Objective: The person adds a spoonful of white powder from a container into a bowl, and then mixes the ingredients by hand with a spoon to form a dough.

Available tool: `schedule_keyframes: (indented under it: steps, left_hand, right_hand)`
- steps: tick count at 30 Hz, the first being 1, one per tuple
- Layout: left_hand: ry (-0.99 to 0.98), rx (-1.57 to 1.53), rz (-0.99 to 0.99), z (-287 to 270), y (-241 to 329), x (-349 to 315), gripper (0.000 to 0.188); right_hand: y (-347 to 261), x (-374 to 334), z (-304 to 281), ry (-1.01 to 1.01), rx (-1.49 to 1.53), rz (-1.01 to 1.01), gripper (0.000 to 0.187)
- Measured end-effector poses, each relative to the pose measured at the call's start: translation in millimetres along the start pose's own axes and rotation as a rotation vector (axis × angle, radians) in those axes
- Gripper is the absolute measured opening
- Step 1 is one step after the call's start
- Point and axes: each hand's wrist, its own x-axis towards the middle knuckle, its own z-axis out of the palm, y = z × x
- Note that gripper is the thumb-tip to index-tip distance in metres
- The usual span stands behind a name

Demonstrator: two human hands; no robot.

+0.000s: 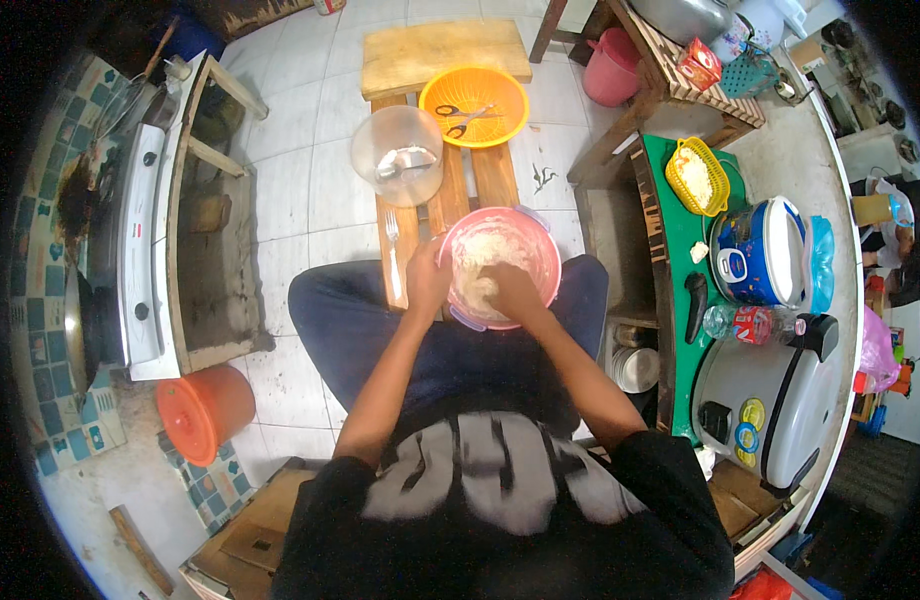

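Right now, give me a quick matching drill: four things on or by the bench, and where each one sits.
Things:
1 scissors
2 fork
3 spoon
4 right hand

Places:
A in the clear tub
B in the pink bowl, on dough
C in the orange basin
D flat on the wooden bench

Pairs: 1-C, 2-D, 3-A, 4-B

The single head view looks steeply down from above the seated person, close over the pink bowl point(502, 265) at frame centre. Its fisheye bends the floor point(300, 180) and counter point(780, 160) toward the rim.
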Motion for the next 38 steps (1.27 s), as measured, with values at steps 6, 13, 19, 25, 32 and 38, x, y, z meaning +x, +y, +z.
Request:
schedule_keyframes:
  steps: [6, 13, 19, 25, 32, 38]
  left_hand:
    - [0.033, -0.067, -0.026, 2.1, -10.7, -6.2, 0.035]
    - [-0.033, -0.027, -0.037, -3.1, -9.4, -10.8, 0.037]
    - [0.032, -0.063, 0.017, 2.0, -2.7, -5.0, 0.034]
    - [0.0, 0.003, -0.031, 1.7, -6.3, -9.3, 0.037]
    - [0.064, -0.084, 0.036, 11.5, -13.1, -13.9, 0.037]
    - [-0.081, -0.124, -0.052, -6.3, 5.7, -9.2, 0.036]
  right_hand:
    - [-4.9, 7.9, -12.8, 0.276, 0.162, 0.135, 0.055]
    - [-31.5, 29.3, 9.6, 0.341, -0.056, 0.162, 0.06]
    - [-34.1, 28.5, 7.6, 0.206, 0.001, -0.063, 0.047]
    - [-21.1, 31.3, -13.1, -0.1, 0.035, -0.314, 0.049]
    - [6.9, 32.3, -37.4, -0.572, -0.169, -0.349, 0.052]
    - [-11.0, 22.0, -97.0, -0.367, -0.407, -0.287, 0.062]
